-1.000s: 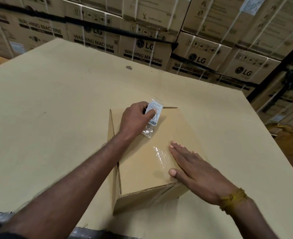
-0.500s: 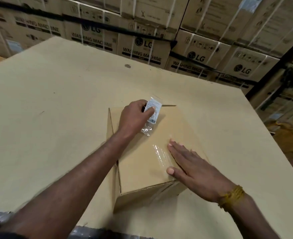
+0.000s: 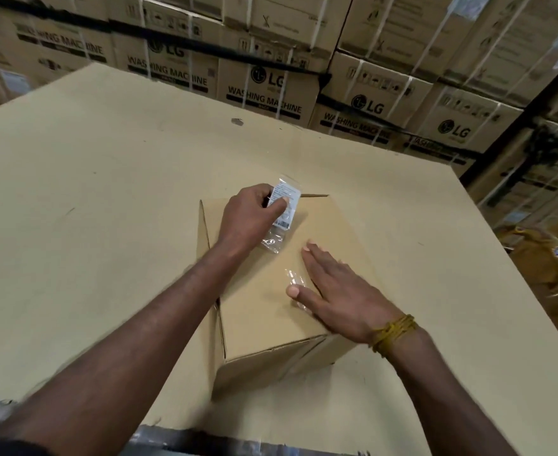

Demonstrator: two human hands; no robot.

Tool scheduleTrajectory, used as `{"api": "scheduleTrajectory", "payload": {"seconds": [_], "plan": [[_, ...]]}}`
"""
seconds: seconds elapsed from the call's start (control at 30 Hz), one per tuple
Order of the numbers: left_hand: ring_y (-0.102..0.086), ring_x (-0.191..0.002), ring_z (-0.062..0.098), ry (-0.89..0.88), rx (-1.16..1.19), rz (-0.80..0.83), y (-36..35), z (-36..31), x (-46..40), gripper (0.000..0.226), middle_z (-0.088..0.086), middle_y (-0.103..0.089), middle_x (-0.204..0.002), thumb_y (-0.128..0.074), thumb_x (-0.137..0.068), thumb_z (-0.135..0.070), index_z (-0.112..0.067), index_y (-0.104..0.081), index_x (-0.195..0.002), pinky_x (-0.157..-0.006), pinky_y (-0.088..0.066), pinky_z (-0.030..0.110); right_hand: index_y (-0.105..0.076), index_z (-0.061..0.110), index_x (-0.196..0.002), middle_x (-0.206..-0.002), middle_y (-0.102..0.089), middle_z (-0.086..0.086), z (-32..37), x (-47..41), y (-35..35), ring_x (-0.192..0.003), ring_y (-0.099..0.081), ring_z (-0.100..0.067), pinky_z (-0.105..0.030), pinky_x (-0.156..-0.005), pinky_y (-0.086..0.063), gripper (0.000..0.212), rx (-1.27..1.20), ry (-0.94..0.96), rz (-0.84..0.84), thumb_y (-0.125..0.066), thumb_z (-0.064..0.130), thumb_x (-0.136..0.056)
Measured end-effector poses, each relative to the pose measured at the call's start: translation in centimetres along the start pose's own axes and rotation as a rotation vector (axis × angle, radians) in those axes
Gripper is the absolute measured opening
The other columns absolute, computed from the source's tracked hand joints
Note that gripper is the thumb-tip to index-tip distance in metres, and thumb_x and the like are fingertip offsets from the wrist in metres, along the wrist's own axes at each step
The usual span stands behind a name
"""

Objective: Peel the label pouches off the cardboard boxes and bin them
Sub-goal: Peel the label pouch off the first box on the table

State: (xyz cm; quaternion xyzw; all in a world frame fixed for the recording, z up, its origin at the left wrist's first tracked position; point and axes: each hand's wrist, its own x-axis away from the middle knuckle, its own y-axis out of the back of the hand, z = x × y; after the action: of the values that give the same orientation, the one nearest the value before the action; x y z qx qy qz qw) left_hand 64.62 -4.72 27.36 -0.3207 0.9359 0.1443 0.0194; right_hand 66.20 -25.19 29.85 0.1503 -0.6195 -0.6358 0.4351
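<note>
A small plain cardboard box [image 3: 264, 317] lies on a wide cardboard sheet [image 3: 90, 209]. My left hand [image 3: 249, 218] pinches a clear label pouch [image 3: 284, 209] with a white printed slip inside, at the box's far edge; the pouch's lower end still touches the box top. My right hand [image 3: 333, 294] presses flat on the box top with straight fingers. A strip of clear tape [image 3: 293, 281] shines beside its thumb.
Stacked washing machine cartons [image 3: 271, 87] with black straps wall off the far side. A dark rack post [image 3: 517, 126] stands at the right. A brown sack or bin with a clear plastic rim [image 3: 547, 258] sits low on the right, beyond the sheet's edge.
My left hand has drawn the pouch slightly left and up at the box's far edge. My right hand stays flat on the box, shifted a little toward the middle.
</note>
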Motion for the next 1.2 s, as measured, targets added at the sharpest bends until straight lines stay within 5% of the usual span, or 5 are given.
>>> {"api": "scheduleTrajectory", "payload": {"seconds": [0.57, 0.77, 1.0, 1.2], "plan": [[-0.07, -0.075, 0.015, -0.031, -0.126, -0.026, -0.5, -0.3, 0.1, 0.017, -0.006, -0.074, -0.079, -0.063, -0.09, -0.035, -0.021, -0.074, -0.091, -0.071, -0.054, 0.04, 0.006, 0.031, -0.158, -0.165, 0.014, 0.012, -0.2, -3.3, 1.7, -0.153, 0.011, -0.015, -0.047, -0.123, 0.005, 0.081, 0.043, -0.113, -0.027, -0.015, 0.075, -0.093], [-0.07, -0.074, 0.015, -0.038, -0.129, -0.033, -0.3, -0.4, 0.2, 0.016, -0.005, -0.074, -0.079, -0.064, -0.092, -0.031, -0.019, -0.073, -0.088, -0.068, -0.053, 0.037, 0.014, 0.042, -0.154, -0.162, 0.022, 0.015, 0.7, 2.0, -0.7, -0.151, 0.017, -0.014, -0.051, -0.122, 0.009, 0.091, 0.073, -0.103, -0.033, 0.0, 0.084, -0.074], [-0.071, -0.077, 0.015, -0.045, -0.134, -0.029, -0.5, -0.5, 0.3, 0.016, -0.005, -0.075, -0.081, -0.064, -0.091, -0.033, -0.02, -0.075, -0.092, -0.07, -0.053, 0.038, 0.01, 0.045, -0.154, -0.166, 0.01, 0.011, -0.3, -2.6, 1.1, -0.153, 0.011, -0.021, -0.058, -0.12, 0.009, 0.076, 0.073, -0.128, -0.065, -0.008, 0.079, -0.088], [-0.071, -0.075, 0.012, -0.037, -0.094, -0.032, -0.4, -0.3, 0.4, 0.015, -0.007, -0.075, -0.081, -0.064, -0.092, -0.032, -0.021, -0.075, -0.092, -0.071, -0.055, 0.038, 0.013, 0.051, -0.151, -0.164, 0.018, 0.013, 1.1, 1.8, -0.8, -0.152, 0.016, -0.02, -0.056, -0.12, 0.012, 0.087, 0.096, -0.098, -0.049, 0.001, 0.085, -0.072]]}}
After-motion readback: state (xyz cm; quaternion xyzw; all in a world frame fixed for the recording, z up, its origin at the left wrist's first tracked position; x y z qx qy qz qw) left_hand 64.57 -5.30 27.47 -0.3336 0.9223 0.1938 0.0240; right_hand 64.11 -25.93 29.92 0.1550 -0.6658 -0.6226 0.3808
